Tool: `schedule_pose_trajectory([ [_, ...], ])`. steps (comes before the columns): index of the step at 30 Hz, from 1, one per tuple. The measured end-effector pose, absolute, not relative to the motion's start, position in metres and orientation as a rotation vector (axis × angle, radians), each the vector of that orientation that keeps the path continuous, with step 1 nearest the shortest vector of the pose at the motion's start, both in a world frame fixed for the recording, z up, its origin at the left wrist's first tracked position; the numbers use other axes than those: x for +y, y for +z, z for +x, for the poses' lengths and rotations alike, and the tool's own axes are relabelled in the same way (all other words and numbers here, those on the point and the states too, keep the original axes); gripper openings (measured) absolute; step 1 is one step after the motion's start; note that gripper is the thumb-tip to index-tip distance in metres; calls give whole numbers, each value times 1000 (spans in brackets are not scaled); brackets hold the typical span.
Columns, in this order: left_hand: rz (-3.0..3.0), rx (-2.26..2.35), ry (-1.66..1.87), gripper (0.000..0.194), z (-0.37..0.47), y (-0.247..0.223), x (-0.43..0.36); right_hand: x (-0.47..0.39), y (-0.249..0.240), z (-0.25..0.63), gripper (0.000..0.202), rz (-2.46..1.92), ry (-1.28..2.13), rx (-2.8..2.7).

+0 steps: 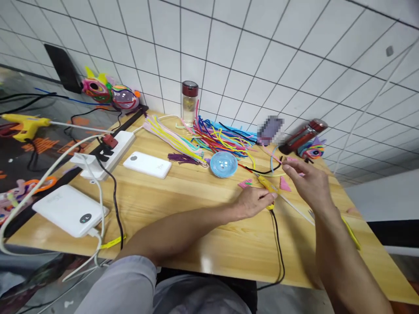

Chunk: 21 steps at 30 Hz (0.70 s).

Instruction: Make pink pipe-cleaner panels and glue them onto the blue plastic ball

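My left hand (251, 202) is closed round the back part of a yellow glue gun (267, 184), low over the table, and a black cord trails from its lower end. The gun's tip points toward a light-blue bowl (223, 164). My right hand (309, 181) is raised just to the right, thumb and fingers pinched together near thin coloured pipe cleaners; whatever is between the fingertips is too small to make out. Small pink pieces (285, 184) lie by the gun. Behind the bowl spreads a heap of coloured pipe cleaners (222, 137).
At the left are a white power strip (113, 155), white power banks (147, 165), loose cables and another yellow glue gun (28, 126). A glass bottle (190, 102) and a dark red flask (303, 136) stand near the tiled wall. Colourful fish-like crafts (111, 93) sit at the back left.
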<state>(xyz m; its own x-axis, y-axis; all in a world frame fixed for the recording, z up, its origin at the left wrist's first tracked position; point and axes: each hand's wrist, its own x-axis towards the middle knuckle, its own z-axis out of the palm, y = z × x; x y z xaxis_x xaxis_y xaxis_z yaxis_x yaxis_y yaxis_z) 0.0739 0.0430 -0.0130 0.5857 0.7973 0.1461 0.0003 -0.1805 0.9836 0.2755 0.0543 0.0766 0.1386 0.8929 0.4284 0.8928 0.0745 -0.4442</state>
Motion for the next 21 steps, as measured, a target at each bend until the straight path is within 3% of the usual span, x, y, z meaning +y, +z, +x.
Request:
schedule_pose_trajectory([
  [7, 1520, 732, 862, 43, 73, -22, 45, 36, 32, 301, 42, -1728, -135, -1297],
  [11, 1547, 832, 843, 50, 71, -22, 47, 37, 12, 307, 47, -1733, -143, -1354],
  [21, 1689, 861, 755, 51, 65, -21, 33, 19, 14, 293, 43, -1605, 22, -1312],
])
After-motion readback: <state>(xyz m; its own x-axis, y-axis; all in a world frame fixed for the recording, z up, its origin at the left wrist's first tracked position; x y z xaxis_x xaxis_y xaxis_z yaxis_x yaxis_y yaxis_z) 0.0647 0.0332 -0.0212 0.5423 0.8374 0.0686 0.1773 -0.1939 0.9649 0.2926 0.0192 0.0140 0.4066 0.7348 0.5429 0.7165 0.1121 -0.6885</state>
